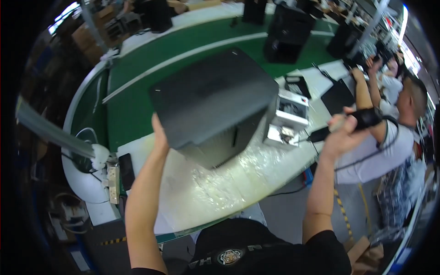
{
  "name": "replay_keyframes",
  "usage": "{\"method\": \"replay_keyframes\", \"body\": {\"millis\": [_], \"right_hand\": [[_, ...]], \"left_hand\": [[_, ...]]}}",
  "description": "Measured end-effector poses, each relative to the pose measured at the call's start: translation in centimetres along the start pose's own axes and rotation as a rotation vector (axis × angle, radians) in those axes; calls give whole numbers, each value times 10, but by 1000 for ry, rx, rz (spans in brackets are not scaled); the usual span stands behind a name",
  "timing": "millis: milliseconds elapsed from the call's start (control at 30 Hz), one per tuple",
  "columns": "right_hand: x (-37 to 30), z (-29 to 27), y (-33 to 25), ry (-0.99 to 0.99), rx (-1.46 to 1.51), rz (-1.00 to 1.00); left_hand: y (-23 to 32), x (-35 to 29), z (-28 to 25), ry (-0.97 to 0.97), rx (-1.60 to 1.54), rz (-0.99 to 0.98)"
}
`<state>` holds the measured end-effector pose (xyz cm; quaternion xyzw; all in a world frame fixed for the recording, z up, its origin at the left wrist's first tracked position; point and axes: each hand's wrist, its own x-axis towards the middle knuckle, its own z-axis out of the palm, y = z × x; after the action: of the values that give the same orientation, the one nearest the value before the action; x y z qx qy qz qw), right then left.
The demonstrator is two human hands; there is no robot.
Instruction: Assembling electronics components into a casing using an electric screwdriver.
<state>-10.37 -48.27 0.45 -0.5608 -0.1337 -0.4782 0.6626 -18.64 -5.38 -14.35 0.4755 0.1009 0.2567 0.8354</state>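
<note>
A large black box-shaped cabinet [215,91], much like a speaker cabinet, is tilted over the wrapped worktop in front of me. My left hand [159,134] grips its left side, with most of the fingers hidden behind the edge. In my right hand [340,133] is a black electric screwdriver [366,118] with a cord, its bit pointing left. The tip sits over a small white tray [277,134] of small metal parts, which look like screws. Just behind that tray is a second white box [292,108] with dark pieces inside.
Clear plastic film [220,188] covers the worktop. Beyond runs a green conveyor [133,87] carrying more black cabinets [286,34]. A phone [126,170] and a power strip [113,183] lie at the left. Close on my right sits a co-worker in a white shirt [366,160].
</note>
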Motion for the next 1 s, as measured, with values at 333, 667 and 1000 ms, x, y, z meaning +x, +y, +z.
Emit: {"method": "replay_keyframes", "body": {"millis": [333,667,1000], "right_hand": [[-43,-9,63,-270,29,22],[-36,9,4,-325,38,147],[-37,145,-95,-395,467,66]], "left_hand": [[116,-19,162,-6,1051,-25],[70,-15,141,-372,1529,-282],[121,-91,59,-368,1650,109]]}}
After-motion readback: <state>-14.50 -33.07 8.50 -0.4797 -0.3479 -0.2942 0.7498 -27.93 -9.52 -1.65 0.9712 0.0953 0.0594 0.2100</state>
